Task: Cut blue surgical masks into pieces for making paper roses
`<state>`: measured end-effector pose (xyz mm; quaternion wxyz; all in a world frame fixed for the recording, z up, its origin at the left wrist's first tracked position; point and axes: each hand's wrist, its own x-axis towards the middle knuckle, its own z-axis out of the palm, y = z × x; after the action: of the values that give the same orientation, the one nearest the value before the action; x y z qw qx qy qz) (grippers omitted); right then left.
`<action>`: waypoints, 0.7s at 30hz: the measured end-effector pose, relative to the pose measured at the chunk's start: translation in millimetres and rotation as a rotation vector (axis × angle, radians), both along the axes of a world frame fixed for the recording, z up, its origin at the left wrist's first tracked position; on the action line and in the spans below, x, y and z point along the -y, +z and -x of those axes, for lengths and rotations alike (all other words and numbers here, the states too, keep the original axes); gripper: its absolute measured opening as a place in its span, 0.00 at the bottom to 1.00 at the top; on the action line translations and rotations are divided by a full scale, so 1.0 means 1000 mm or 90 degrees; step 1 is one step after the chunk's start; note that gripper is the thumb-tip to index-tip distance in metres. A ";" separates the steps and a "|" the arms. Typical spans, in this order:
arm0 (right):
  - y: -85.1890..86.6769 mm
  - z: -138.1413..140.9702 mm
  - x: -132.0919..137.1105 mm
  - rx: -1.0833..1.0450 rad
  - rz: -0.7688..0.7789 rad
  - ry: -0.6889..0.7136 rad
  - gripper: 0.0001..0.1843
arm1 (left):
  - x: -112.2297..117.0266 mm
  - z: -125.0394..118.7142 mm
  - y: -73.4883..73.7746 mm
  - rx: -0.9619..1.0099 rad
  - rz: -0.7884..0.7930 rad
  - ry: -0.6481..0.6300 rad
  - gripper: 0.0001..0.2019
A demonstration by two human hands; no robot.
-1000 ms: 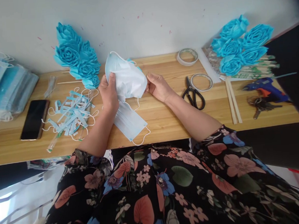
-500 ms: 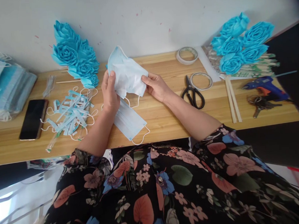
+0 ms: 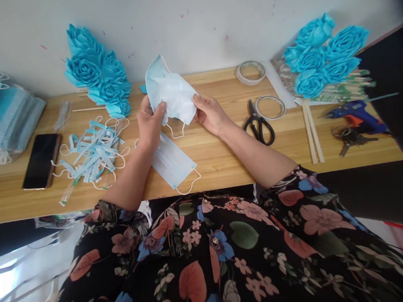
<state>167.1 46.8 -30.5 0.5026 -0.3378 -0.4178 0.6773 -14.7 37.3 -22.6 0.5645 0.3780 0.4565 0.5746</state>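
So the table point(image 3: 219, 168) is light wood-grain and pretty packed. Bagged face masks point(image 3: 13, 119) sit along the left edge, smartphone point(image 3: 42, 161) toward the front-left corner, then a messy heap of cut mask strips point(image 3: 94, 150). A flat pleated mask point(image 3: 175, 164) lies by the middle of the front edge. Further right: scissors point(image 3: 254, 116), two tape rolls point(image 3: 271, 118), two wooden sticks point(image 3: 310, 133), and keys point(image 3: 349, 138) plus a blue glue gun point(image 3: 365, 120) near the right edge.

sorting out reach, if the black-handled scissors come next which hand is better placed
Likely the right hand: the black-handled scissors lie nearer it than the left hand, though both hold the opened white and pale blue mask.
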 end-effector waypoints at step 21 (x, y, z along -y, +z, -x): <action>0.005 -0.002 -0.003 -0.050 -0.003 0.003 0.31 | -0.003 0.005 -0.011 -0.089 -0.150 -0.070 0.19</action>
<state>169.6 50.1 -25.3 0.5179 -0.3088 -0.4004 0.6900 -19.5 40.6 -33.1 0.5137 0.5053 0.4026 0.5645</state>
